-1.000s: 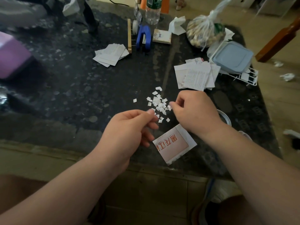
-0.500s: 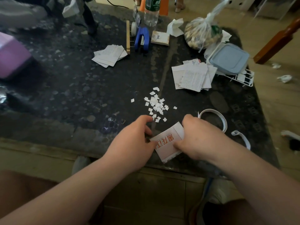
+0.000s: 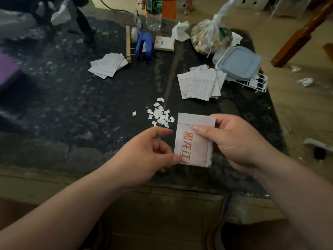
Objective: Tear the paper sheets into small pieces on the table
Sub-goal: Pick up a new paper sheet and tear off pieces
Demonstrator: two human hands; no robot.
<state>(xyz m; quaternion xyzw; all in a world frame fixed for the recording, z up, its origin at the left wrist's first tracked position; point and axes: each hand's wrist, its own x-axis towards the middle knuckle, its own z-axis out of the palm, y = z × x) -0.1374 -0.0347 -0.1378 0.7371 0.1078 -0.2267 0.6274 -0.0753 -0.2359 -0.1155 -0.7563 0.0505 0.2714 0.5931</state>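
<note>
A white paper sheet with red printed characters is held upright above the near part of the dark table. My right hand grips its right side, thumb across the front near the top. My left hand pinches its lower left corner with the fingertips. Just beyond the sheet lies a small heap of white torn pieces. Two stacks of paper sheets rest farther back, one at the left, the other at the right.
Along the far side stand a plastic bottle, a blue stapler-like tool, a small card box, a tied plastic bag and a lidded blue container on a white wire rack. A purple box sits at left.
Both hands dropped from the heap of pieces to the printed sheet lying near the table's edge, took hold of it, and lifted it upright.
</note>
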